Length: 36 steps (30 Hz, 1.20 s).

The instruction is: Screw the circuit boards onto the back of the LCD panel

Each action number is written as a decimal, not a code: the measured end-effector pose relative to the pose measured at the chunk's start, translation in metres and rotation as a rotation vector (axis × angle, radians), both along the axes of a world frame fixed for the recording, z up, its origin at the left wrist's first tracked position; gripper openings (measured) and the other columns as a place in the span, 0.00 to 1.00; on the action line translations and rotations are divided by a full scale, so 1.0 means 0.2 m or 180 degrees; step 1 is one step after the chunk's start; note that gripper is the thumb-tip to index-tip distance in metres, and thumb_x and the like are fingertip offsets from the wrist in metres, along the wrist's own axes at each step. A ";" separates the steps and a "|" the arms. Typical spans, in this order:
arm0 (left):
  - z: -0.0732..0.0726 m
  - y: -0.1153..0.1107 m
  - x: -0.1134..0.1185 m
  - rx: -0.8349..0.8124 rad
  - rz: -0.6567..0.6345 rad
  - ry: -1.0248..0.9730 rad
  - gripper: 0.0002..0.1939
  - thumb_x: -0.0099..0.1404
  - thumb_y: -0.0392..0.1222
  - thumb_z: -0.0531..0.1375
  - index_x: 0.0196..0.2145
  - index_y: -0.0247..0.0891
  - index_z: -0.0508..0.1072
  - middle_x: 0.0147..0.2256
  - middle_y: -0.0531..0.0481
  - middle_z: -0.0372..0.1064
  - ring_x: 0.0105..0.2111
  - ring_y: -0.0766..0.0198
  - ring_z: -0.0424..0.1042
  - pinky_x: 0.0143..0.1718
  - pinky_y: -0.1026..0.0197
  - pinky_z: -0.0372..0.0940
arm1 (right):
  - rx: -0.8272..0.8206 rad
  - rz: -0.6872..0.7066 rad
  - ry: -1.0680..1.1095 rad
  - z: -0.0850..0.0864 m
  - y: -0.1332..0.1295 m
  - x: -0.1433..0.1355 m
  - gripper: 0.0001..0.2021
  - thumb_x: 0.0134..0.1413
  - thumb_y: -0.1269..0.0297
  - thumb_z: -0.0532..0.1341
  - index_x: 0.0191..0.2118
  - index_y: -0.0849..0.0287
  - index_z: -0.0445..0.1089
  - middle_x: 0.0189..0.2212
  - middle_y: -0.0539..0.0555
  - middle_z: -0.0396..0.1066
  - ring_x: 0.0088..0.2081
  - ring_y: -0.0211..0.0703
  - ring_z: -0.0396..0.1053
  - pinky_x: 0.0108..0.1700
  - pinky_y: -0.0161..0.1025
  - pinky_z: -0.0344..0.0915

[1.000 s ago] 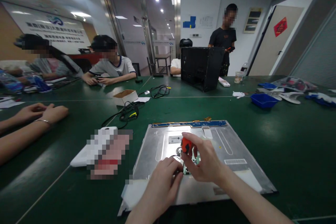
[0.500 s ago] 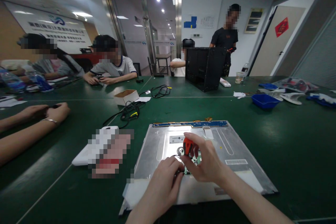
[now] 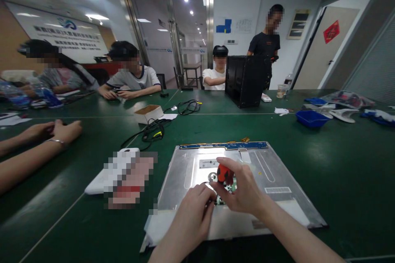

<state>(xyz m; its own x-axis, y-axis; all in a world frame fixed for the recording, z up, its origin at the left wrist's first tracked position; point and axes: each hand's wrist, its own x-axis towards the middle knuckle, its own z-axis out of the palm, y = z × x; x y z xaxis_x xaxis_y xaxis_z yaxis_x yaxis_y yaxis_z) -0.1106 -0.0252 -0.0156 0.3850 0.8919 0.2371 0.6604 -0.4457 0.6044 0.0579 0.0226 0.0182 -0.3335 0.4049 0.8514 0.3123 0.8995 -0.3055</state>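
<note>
A flat silvery metal panel (image 3: 175, 181) lies on the green table, with a blue circuit strip (image 3: 216, 146) along its far edge. Over the panel's middle, my right hand (image 3: 243, 187) is closed round the red and black handle of a screwdriver (image 3: 222, 173). The tool's tip is hidden. Just left of it, my left hand (image 3: 196, 205) has its fingers bent together at a small green circuit board (image 3: 230, 187), partly covered by both hands. What the left fingertips pinch is too small to make out.
A white device (image 3: 105, 176) lies left of the panel. Beyond are black cables (image 3: 151, 131), an open carton (image 3: 148, 114), a blue tray (image 3: 311, 118) and a black case (image 3: 243, 82). Another person's hands (image 3: 66, 131) rest at the left; several people are around the table.
The screwdriver handle has turned and tilted slightly in my right hand; my left hand stays put. Across the table, the black case has shifted right, showing more of the person behind it.
</note>
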 end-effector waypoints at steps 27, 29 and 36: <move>0.02 0.00 0.01 -0.0070 -0.0025 -0.0020 0.08 0.66 0.33 0.49 0.36 0.39 0.67 0.38 0.43 0.68 0.38 0.53 0.67 0.40 0.52 0.64 | -0.0084 0.0252 -0.0013 0.01 0.00 0.01 0.28 0.56 0.71 0.54 0.63 0.59 0.51 0.31 0.51 0.70 0.23 0.37 0.64 0.23 0.35 0.63; 0.02 0.00 0.01 -0.0066 -0.0024 -0.0006 0.08 0.66 0.32 0.49 0.36 0.39 0.67 0.38 0.43 0.68 0.39 0.53 0.67 0.41 0.52 0.64 | -0.0071 0.0154 -0.0006 0.01 0.00 0.01 0.28 0.57 0.70 0.54 0.63 0.57 0.51 0.30 0.49 0.70 0.23 0.36 0.64 0.23 0.35 0.62; 0.02 0.00 0.01 -0.0019 0.0007 -0.0014 0.07 0.65 0.33 0.49 0.36 0.39 0.66 0.37 0.43 0.68 0.38 0.53 0.67 0.41 0.53 0.64 | 0.0077 0.0018 0.0016 0.01 0.01 0.00 0.22 0.61 0.67 0.55 0.59 0.56 0.53 0.28 0.47 0.68 0.22 0.35 0.61 0.24 0.34 0.61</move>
